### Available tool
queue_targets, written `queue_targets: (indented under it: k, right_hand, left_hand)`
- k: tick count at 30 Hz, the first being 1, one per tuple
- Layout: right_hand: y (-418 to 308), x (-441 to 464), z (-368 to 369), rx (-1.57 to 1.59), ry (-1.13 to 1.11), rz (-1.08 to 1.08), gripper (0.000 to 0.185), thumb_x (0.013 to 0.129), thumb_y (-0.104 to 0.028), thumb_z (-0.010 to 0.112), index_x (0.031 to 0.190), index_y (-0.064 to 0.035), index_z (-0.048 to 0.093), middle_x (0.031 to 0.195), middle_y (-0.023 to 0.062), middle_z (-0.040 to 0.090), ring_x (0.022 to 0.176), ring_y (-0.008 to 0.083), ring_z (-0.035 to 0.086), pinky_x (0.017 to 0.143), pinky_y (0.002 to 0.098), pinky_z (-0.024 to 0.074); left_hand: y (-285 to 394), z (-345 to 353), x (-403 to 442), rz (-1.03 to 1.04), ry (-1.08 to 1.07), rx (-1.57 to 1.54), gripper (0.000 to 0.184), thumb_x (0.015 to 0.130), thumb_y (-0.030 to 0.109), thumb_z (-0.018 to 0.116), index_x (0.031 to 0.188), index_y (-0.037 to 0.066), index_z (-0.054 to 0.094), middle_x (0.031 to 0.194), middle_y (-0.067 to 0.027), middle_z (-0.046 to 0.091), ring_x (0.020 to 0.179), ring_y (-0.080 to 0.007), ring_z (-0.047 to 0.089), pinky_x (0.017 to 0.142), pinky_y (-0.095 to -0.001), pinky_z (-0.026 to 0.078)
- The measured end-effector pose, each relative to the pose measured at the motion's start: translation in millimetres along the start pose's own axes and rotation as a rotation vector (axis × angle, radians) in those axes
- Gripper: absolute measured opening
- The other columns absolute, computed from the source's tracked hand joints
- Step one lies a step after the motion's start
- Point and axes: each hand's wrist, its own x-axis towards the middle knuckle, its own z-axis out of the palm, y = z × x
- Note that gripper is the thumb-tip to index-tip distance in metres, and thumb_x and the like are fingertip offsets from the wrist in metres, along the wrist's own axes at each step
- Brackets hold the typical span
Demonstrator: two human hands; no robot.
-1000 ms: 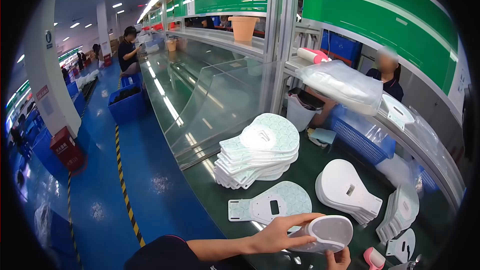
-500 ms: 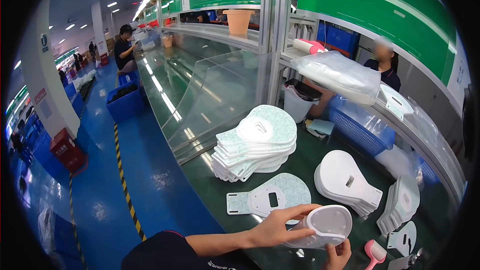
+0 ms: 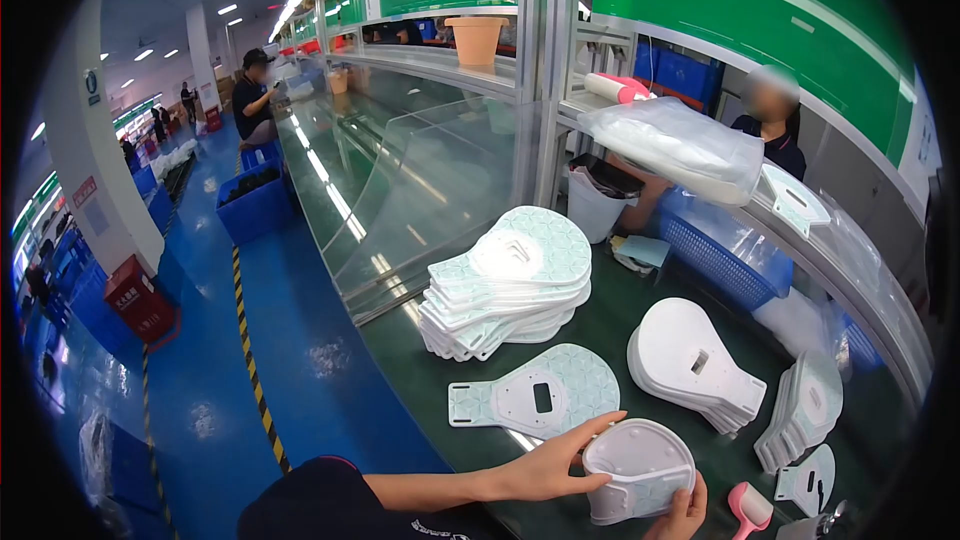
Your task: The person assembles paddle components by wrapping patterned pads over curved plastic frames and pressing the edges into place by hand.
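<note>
A white, cup-like plastic part (image 3: 640, 460) with a rounded rim and a pale patterned face is held between both hands over the dark green table. My left hand (image 3: 555, 462) grips its left side, thumb and fingers spread around the rim. At its lower right edge, my right hand (image 3: 682, 512) pinches the part. Just behind lies a flat paddle-shaped panel (image 3: 580, 390) with a light green pattern and a slot. A tall stack of similar panels (image 3: 540, 250) stands farther back. Plain white panels (image 3: 690, 360) are stacked to the right.
A smaller patterned stack (image 3: 805, 405), a single small panel (image 3: 808, 480) and a pink-handled roller (image 3: 750, 508) are at the right. Behind are a blue basket (image 3: 715, 260), a white bin (image 3: 595, 205) and a shelf with a plastic-wrapped bundle (image 3: 680, 150). Two people are beyond the table.
The white part has been turned in my hands, so its patterned face now shows below the rim. My right hand has shifted slightly up along its right side.
</note>
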Motion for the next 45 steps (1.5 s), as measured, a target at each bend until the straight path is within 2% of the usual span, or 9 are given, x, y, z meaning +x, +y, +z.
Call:
queue_targets:
  k: [7, 8, 12, 18, 31, 39, 40, 41, 45]
  right_hand:
    - [8.4, 2.3, -13.2, -0.522, -0.229, -0.078, 0.037, 0.077, 0.002, 0.061, 0.113, 0.0040, 0.054, 0.098, 0.0096, 0.061, 0.083, 0.0133, 0.058, 0.073, 0.0229, 0.0455]
    - [9.9, -0.1, -14.6, -0.486, -0.250, -0.113, 0.037, 0.076, 0.003, 0.061, 0.113, 0.0037, 0.054, 0.098, 0.0095, 0.061, 0.083, 0.0131, 0.058, 0.072, 0.0228, 0.0456]
    - [5.4, -4.9, -9.7, -0.418, -0.297, -0.189, 0.037, 0.074, 0.007, 0.060, 0.110, 0.0039, 0.056, 0.096, 0.0095, 0.062, 0.083, 0.0128, 0.059, 0.072, 0.0217, 0.0457]
    - [-9.0, -11.8, 4.4, -0.469, -0.278, -0.315, 0.030, 0.071, 0.000, 0.062, 0.100, -0.0019, 0.064, 0.071, -0.0009, 0.058, 0.055, 0.0035, 0.046, 0.050, 0.0177, 0.0371]
    - [-5.7, -12.4, 2.9, -0.463, -0.358, -0.291, 0.029, 0.075, -0.009, 0.067, 0.103, 0.0001, 0.062, 0.074, 0.0011, 0.061, 0.060, 0.0061, 0.052, 0.054, 0.0177, 0.0412]
    - [4.2, 7.2, 6.9, -0.226, -0.079, -0.498, 0.041, 0.087, -0.013, 0.053, 0.126, -0.0035, 0.044, 0.096, 0.0091, 0.059, 0.070, 0.0109, 0.054, 0.060, 0.0216, 0.0436]
    - [6.3, 6.3, 4.2, -0.028, -0.078, -0.331, 0.040, 0.086, -0.014, 0.051, 0.121, 0.0046, 0.046, 0.121, 0.0162, 0.050, 0.113, 0.0238, 0.047, 0.093, 0.0358, 0.0376]
    - [3.4, 4.7, 1.4, -0.174, -0.150, -0.271, 0.045, 0.093, -0.024, 0.037, 0.129, 0.0025, 0.035, 0.132, 0.0183, 0.039, 0.124, 0.0256, 0.037, 0.097, 0.0366, 0.0334]
    - [9.7, 1.8, 0.0, 0.102, -0.333, -0.027, 0.048, 0.089, -0.019, 0.045, 0.130, 0.0033, 0.034, 0.128, 0.0130, 0.043, 0.118, 0.0208, 0.041, 0.099, 0.0309, 0.0293]
  left_hand:
    - [3.8, 5.4, 13.8, 0.462, -0.088, 0.895, 0.069, 0.078, 0.021, 0.062, 0.136, 0.009, 0.027, 0.140, -0.0146, 0.025, 0.131, -0.0326, 0.021, 0.106, -0.0480, 0.020]
    - [5.3, 9.4, 14.4, 0.499, -0.093, 0.972, 0.058, 0.079, 0.024, 0.062, 0.129, 0.007, 0.037, 0.130, -0.0130, 0.038, 0.127, -0.0293, 0.029, 0.106, -0.0490, 0.019]
    - [-2.2, 16.6, 17.5, 0.550, -0.069, 0.859, 0.035, 0.080, 0.025, 0.061, 0.107, 0.005, 0.052, 0.098, -0.0086, 0.053, 0.108, -0.0257, 0.048, 0.104, -0.0477, 0.024]
    - [-6.5, 16.9, 16.6, 0.512, -0.083, 0.783, 0.033, 0.080, 0.028, 0.061, 0.101, 0.004, 0.055, 0.092, -0.0121, 0.057, 0.092, -0.0294, 0.054, 0.089, -0.0384, 0.041]
    - [-6.6, 15.7, 11.9, 0.340, -0.188, 0.666, 0.029, 0.082, 0.031, 0.057, 0.096, 0.006, 0.057, 0.078, -0.0104, 0.057, 0.078, -0.0280, 0.055, 0.069, -0.0368, 0.043]
    - [1.9, 6.5, 18.9, 0.325, 0.085, 0.642, 0.026, 0.078, 0.022, 0.066, 0.096, 0.004, 0.060, 0.085, -0.0067, 0.061, 0.076, -0.0194, 0.060, 0.066, -0.0284, 0.048]
    - [7.3, 7.1, 18.4, 0.290, 0.200, 0.552, 0.024, 0.079, 0.021, 0.065, 0.095, 0.004, 0.060, 0.085, -0.0079, 0.062, 0.075, -0.0190, 0.061, 0.065, -0.0281, 0.048]
    - [12.9, 7.1, 19.1, 0.246, 0.304, 0.463, 0.022, 0.080, 0.020, 0.065, 0.095, 0.005, 0.060, 0.084, -0.0091, 0.062, 0.074, -0.0186, 0.061, 0.063, -0.0277, 0.049]
    - [18.5, 8.9, 17.7, 0.226, 0.387, 0.317, 0.021, 0.079, 0.013, 0.067, 0.092, 0.001, 0.058, 0.078, -0.0068, 0.063, 0.069, -0.0097, 0.059, 0.060, -0.0227, 0.047]
